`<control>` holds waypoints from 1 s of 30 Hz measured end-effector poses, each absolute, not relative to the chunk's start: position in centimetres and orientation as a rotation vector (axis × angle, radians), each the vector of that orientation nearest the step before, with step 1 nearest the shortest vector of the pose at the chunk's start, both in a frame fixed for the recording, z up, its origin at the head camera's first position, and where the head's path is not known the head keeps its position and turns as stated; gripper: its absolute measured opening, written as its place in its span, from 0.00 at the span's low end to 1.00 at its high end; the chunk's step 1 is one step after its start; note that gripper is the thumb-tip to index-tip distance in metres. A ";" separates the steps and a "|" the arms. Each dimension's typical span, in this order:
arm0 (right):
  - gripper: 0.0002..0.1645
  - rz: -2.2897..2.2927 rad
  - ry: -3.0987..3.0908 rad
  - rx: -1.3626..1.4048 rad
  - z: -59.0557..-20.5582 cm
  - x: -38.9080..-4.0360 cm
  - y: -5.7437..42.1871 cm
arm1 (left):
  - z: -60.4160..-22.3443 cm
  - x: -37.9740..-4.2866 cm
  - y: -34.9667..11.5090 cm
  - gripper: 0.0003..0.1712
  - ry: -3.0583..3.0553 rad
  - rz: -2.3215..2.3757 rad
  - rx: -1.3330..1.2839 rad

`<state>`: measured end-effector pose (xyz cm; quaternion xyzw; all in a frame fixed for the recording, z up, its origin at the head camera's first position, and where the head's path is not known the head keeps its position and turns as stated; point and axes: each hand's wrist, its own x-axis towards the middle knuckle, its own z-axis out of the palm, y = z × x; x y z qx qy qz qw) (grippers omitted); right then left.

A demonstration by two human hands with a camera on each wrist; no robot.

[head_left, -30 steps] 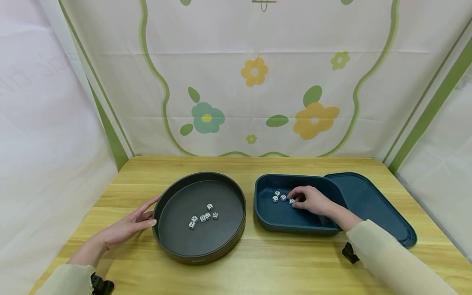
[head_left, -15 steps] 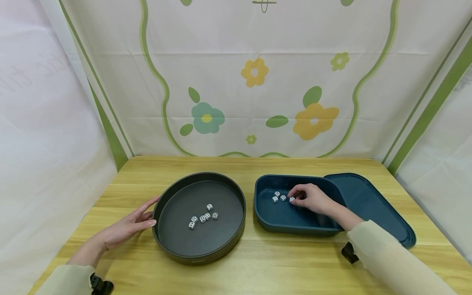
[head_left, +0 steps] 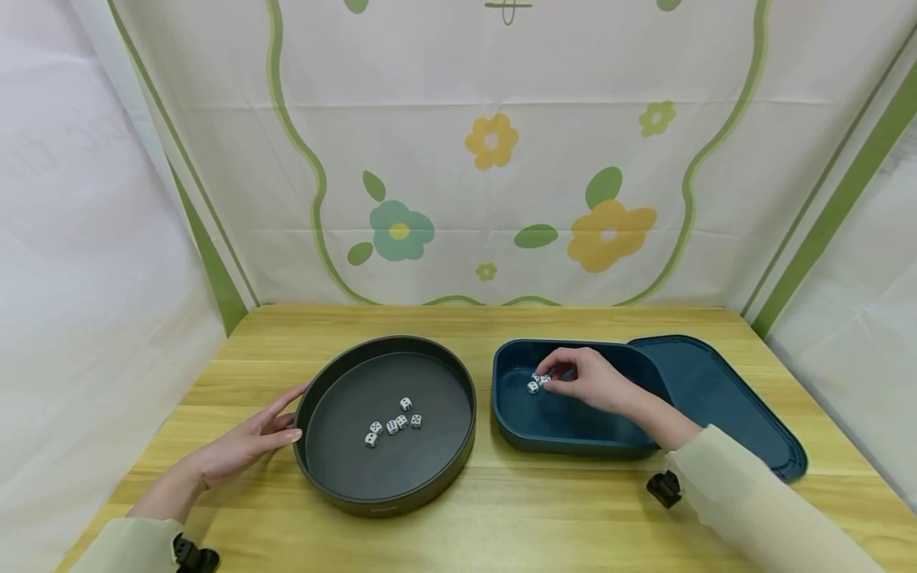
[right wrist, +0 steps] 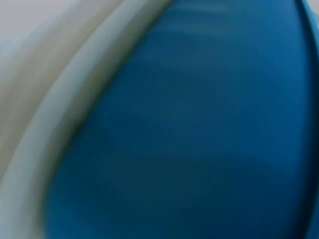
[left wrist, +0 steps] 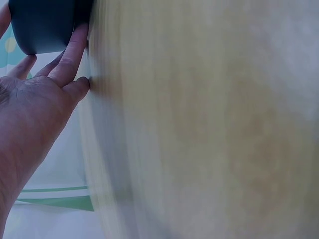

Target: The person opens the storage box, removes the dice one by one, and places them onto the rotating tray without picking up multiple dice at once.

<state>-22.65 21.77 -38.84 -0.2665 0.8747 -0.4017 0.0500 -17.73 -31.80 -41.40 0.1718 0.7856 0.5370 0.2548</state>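
My left hand (head_left: 247,442) rests against the left side of a round dark cake pan (head_left: 387,506), fingers extended along its outer wall and thumb by the rim. The left wrist view shows those fingers (left wrist: 67,64) on the wall of the pan (left wrist: 42,25). Several white dice (head_left: 392,426) with black pips lie in the pan. My right hand (head_left: 591,380) reaches into a blue rectangular container (head_left: 573,430), thumb and fingertips pinching a die (head_left: 546,381) close to other dice (head_left: 533,387) on the container's floor. Blurred blue plastic (right wrist: 189,124) and a pale sleeve (right wrist: 75,99) fill the right wrist view.
A dark blue lid (head_left: 723,398) lies to the right of the container, partly behind its corner. Everything stands on a wooden table (head_left: 501,517). Printed white fabric (head_left: 444,159) with flowers rises behind the table, with more fabric on both sides.
My right hand has moved left within the container, from the separate die on the right to the cluster of dice. My left hand and the dice in the pan have stayed put.
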 end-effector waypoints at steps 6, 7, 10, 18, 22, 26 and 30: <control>0.08 -1.265 2.606 -0.855 -37.1 -22.2 18.9 | -41.5 -17.7 -31.9 0.42 2.118 1.467 0.468; 0.08 -1.270 2.599 -0.860 -36.9 -22.2 18.4 | -41.5 -17.7 -31.9 0.42 2.118 1.467 0.470; 0.08 -1.281 2.570 -0.885 -36.4 -22.3 16.8 | -41.6 -17.7 -32.0 0.42 2.115 1.469 0.458; 0.09 -1.289 2.512 -0.973 -36.3 -22.7 12.7 | -41.4 -17.8 -31.8 0.42 2.092 1.492 0.460; 0.09 -1.295 2.483 -1.005 -36.3 -22.8 10.6 | -41.3 -17.7 -31.7 0.42 2.089 1.504 0.467; 0.09 -1.276 2.481 -1.038 -36.8 -22.9 8.7 | -41.3 -17.8 -31.5 0.42 2.093 1.508 0.473; 0.09 -1.213 2.496 -1.072 -37.8 -22.9 6.9 | -41.3 -17.9 -31.4 0.43 2.097 1.502 0.476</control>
